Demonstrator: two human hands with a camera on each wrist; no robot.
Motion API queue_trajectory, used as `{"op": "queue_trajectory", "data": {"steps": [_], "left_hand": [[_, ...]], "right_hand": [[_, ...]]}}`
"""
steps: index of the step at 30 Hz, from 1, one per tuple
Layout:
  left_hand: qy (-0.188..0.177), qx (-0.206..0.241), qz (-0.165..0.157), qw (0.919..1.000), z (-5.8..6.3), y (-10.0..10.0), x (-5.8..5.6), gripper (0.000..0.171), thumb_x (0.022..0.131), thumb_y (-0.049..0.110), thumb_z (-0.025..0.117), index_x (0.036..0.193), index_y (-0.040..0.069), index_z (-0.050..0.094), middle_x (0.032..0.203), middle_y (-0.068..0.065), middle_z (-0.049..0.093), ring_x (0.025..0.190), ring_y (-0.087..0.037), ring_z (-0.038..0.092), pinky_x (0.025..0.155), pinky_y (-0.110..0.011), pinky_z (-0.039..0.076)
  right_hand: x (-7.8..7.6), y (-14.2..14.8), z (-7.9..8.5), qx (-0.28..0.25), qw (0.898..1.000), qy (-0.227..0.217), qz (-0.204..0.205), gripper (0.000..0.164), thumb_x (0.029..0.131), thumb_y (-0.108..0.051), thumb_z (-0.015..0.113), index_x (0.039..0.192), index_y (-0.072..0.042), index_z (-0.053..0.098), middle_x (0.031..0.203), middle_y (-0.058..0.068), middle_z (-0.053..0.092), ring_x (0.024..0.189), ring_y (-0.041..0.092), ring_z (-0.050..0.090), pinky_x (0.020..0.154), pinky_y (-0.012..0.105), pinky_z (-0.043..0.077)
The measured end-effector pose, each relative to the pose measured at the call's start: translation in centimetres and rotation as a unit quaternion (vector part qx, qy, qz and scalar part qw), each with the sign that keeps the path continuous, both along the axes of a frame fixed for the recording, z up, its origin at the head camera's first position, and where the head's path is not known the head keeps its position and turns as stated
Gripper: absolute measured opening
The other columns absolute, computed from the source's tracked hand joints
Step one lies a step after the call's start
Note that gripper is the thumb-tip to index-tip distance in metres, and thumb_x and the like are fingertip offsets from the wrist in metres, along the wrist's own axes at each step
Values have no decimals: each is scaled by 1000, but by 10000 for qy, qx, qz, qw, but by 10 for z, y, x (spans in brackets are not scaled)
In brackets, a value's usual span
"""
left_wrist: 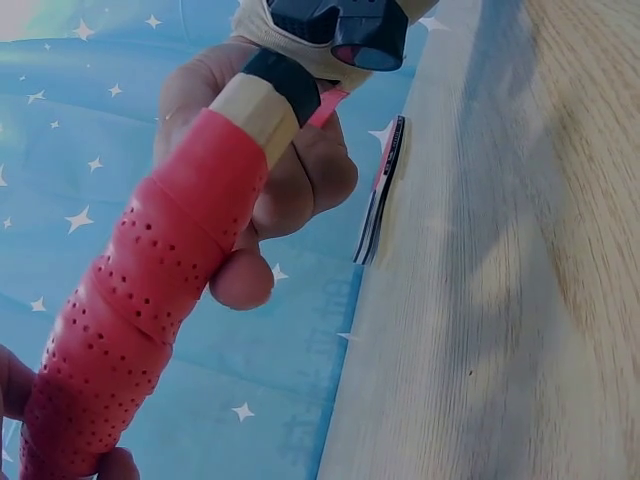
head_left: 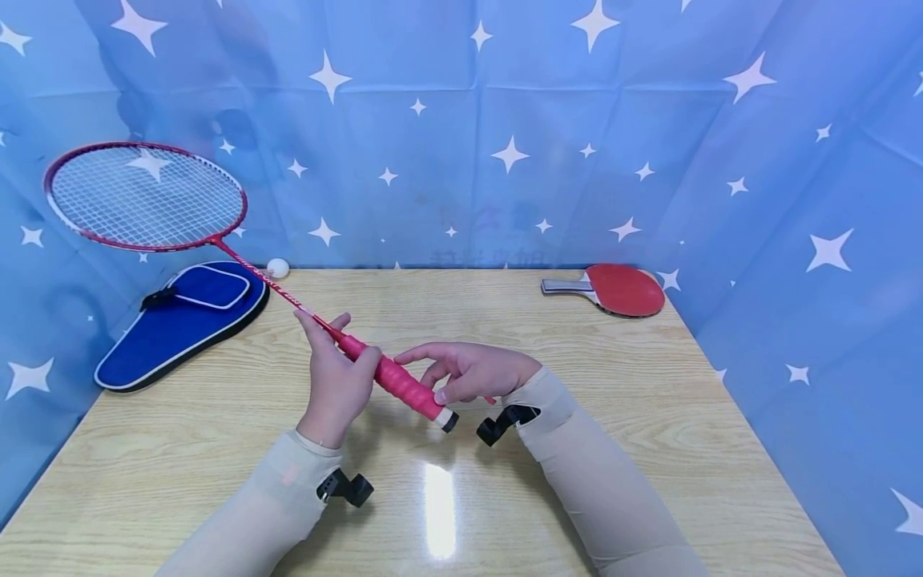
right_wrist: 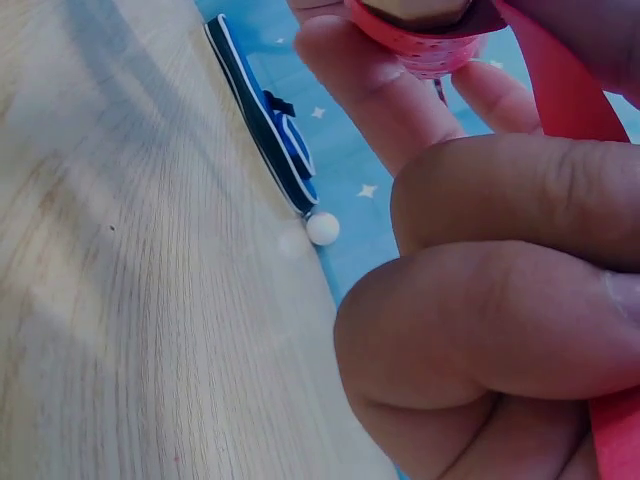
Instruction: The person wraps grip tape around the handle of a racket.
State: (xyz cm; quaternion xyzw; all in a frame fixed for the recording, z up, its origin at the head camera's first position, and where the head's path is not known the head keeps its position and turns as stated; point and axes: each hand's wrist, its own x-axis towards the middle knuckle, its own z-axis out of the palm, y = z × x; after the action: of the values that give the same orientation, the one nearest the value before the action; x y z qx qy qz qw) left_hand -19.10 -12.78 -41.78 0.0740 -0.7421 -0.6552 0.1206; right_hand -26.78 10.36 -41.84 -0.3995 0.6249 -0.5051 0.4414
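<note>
A red badminton racket (head_left: 277,290) is held at a slant above the table, its strung head up at the left. Pink perforated grip tape (left_wrist: 140,270) winds round its handle, leaving pale wood (left_wrist: 252,120) and a black band bare at the butt end. My left hand (head_left: 335,391) grips the upper part of the handle, thumb over the tape. At the lower end, the curled fingers of my right hand (head_left: 472,370) hold the loose strip of tape, which runs off the handle as a flat red band (right_wrist: 565,85) in the right wrist view.
On the table (head_left: 613,481), a blue paddle case (head_left: 180,328) lies at the back left with a white ball (head_left: 277,268) beside it. A red table tennis paddle (head_left: 623,290) lies at the back right. Behind hangs a blue star-patterned curtain (head_left: 433,216).
</note>
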Motion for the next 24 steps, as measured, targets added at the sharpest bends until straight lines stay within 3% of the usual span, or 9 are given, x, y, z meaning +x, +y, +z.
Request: {"op": "queue_trajectory", "data": {"steps": [9,17,24], "left_hand": [[29,106,-43,9999,0,1,1,127,89,0,66,161,34,-34,166,-5,36,109,-37,67,87,-35,63],[-78,-193,6,9998,2,0,2,134,91,17,80,161,34,-33,165,-7,36,131,-34,59,96,-48,60],[-83,-197,-25,9998,1,1,2,127,95,13,72,159,35,-36,166,-7,35,117,-31,65,87,-33,63]], "right_hand": [[1,0,0,56,9998,-169,-13,78,94,5,58,164,-25,37,130,33,65,49,13,32,48,24,28],[2,-1,0,0,10000,-22,-93,77,96,-1,67,164,-20,36,119,17,69,59,15,49,54,30,34],[1,-1,0,-57,10000,-22,72,76,98,-1,65,165,-19,33,124,19,70,67,22,48,55,26,35]]}}
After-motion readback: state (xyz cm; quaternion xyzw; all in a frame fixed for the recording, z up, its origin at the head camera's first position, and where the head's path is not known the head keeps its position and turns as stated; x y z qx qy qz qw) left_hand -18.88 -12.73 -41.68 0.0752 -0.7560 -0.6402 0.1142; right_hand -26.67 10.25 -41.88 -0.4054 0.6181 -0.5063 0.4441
